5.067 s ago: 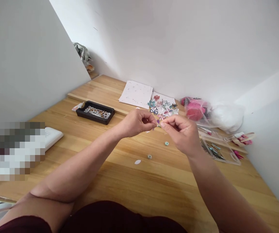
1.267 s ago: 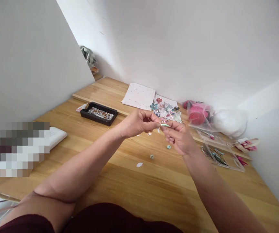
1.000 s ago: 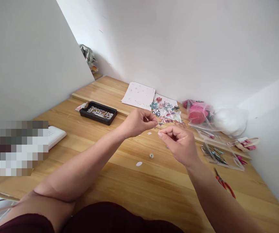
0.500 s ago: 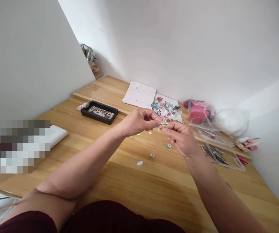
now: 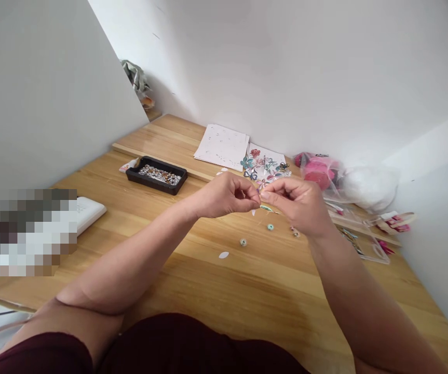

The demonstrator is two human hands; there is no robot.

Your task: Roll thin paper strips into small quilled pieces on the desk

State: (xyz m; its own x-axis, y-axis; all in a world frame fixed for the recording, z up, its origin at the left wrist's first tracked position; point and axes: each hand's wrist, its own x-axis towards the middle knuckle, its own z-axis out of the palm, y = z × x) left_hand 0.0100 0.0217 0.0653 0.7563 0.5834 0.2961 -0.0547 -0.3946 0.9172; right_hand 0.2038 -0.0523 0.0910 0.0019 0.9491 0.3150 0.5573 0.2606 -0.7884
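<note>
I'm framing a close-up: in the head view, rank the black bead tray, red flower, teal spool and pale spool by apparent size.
1. Black bead tray
2. Red flower
3. Teal spool and pale spool: too alike to rank, the pale one lying nearer the camera

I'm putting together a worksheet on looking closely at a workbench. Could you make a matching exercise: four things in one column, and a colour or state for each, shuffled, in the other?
Things:
1. tray
2. stack of paper
3. lone petal-shaped piece
4. slim piece

Descriptions:
A. plain white
B. partly green, at the left hand
C. black, holding beads
D. white with dark specks

Pairs: 1-C, 2-D, 3-A, 4-B
</note>
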